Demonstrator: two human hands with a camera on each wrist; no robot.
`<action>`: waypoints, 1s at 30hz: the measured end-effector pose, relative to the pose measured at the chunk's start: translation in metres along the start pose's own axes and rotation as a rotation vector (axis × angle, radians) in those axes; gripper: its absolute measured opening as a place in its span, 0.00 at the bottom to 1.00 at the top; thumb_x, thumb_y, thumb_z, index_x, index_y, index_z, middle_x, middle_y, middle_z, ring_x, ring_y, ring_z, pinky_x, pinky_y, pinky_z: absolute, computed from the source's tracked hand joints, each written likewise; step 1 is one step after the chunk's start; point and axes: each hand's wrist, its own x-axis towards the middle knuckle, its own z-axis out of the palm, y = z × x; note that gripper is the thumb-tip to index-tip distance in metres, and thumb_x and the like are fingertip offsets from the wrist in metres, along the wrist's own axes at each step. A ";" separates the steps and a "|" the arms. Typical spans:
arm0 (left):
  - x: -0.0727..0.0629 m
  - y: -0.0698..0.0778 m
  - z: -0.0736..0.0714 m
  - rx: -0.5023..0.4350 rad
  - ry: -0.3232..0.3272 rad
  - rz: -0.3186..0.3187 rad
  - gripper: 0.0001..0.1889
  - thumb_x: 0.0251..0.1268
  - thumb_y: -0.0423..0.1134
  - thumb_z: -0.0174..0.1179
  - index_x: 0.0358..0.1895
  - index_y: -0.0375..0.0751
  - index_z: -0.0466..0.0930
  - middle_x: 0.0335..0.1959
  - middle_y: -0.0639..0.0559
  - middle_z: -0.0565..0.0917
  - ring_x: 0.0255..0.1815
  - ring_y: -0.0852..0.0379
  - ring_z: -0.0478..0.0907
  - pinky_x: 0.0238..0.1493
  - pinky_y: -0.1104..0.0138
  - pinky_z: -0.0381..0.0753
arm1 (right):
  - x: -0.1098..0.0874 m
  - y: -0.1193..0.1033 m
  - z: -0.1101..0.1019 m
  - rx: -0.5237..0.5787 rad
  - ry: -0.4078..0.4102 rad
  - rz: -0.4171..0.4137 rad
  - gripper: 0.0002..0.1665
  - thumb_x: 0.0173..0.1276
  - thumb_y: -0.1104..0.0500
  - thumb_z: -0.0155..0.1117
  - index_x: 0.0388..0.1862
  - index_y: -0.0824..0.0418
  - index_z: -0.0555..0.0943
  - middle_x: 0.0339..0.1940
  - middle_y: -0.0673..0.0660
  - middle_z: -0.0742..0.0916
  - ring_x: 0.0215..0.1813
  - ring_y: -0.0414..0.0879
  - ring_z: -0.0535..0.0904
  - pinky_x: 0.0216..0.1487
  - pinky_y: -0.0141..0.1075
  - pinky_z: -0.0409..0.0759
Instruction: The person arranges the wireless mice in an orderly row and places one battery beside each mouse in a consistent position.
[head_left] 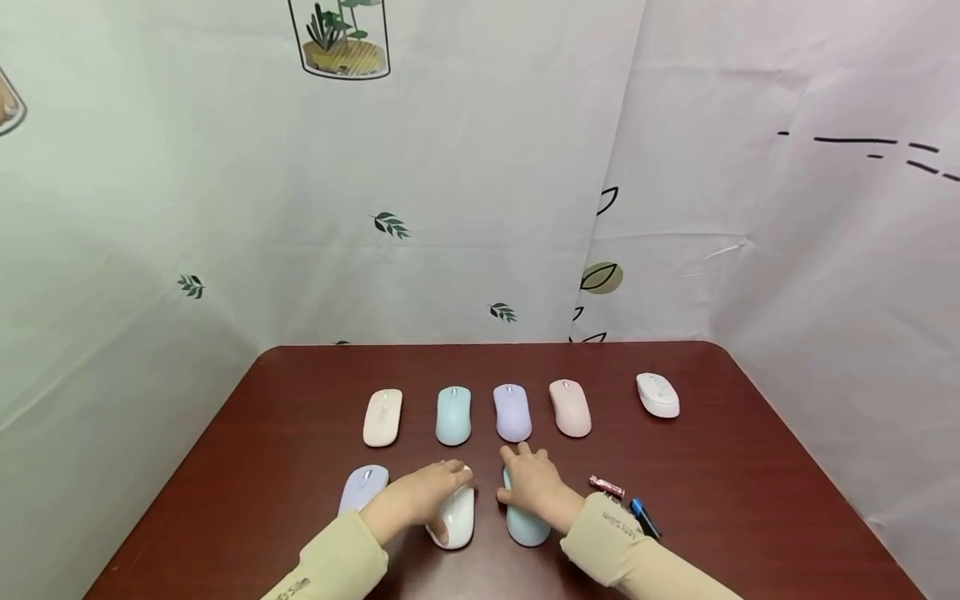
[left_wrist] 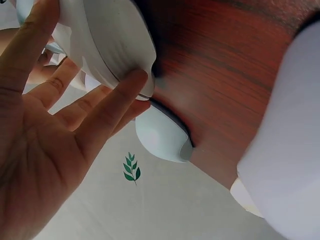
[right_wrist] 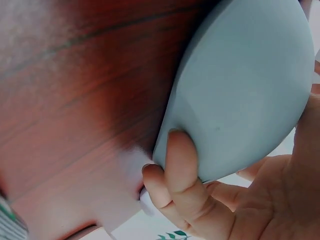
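Left grip point(head_left: 422, 493) holds a smooth, rounded white mouse point(head_left: 461, 518).

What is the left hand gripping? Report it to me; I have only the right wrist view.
Observer: The left hand grips a white mouse.
Operator: Now tell me what lies just to the left of that hand.
Observer: A lilac mouse, partly hidden in the head view.
Operator: Give me the mouse at the left end of the far row.
Observer: That is a cream mouse.
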 end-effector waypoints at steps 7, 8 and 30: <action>-0.007 0.001 0.002 -0.104 0.007 -0.080 0.38 0.29 0.39 0.78 0.54 0.41 0.74 0.63 0.34 0.69 0.60 0.28 0.69 0.57 0.48 0.74 | 0.000 -0.002 -0.011 -0.008 -0.060 0.007 0.30 0.56 0.39 0.66 0.49 0.59 0.77 0.45 0.66 0.79 0.42 0.63 0.77 0.36 0.52 0.78; -0.008 0.002 0.003 -0.130 0.018 -0.083 0.38 0.29 0.37 0.78 0.54 0.40 0.74 0.65 0.32 0.67 0.60 0.27 0.68 0.55 0.47 0.74 | -0.001 -0.001 -0.015 -0.006 -0.070 0.003 0.31 0.56 0.38 0.65 0.50 0.58 0.77 0.47 0.66 0.79 0.44 0.64 0.77 0.37 0.53 0.78; 0.018 0.031 -0.004 0.029 0.118 0.102 0.23 0.50 0.41 0.70 0.53 0.47 0.77 0.55 0.48 0.78 0.57 0.48 0.76 0.55 0.62 0.76 | -0.004 0.107 -0.084 -0.007 0.008 0.022 0.23 0.62 0.50 0.63 0.50 0.64 0.78 0.41 0.62 0.85 0.42 0.57 0.81 0.41 0.50 0.77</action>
